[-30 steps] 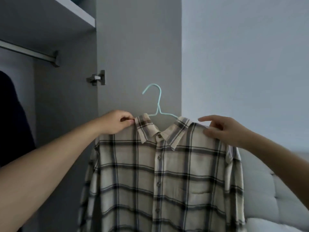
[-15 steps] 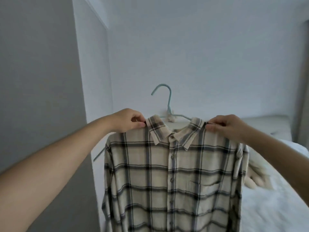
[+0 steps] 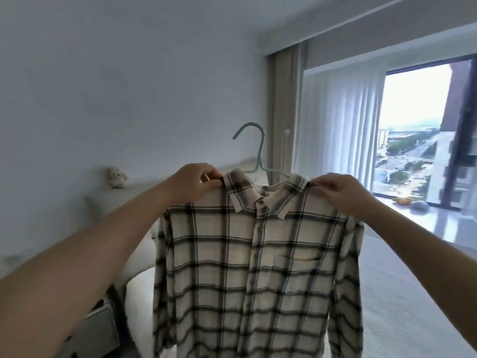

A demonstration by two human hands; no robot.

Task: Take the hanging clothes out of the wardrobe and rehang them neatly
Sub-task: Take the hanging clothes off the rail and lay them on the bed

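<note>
Holding the plaid shirt [image 3: 258,267] up in the air in front of me, I am pinching its left shoulder with my left hand [image 3: 192,183] and its right shoulder with my right hand [image 3: 338,193], the blue hanger [image 3: 259,151] hook sticking up between them.

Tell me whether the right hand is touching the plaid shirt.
Touching. The head view shows the right hand with its fingers pinching the shoulder of the cream and black plaid shirt beside the collar.
</note>
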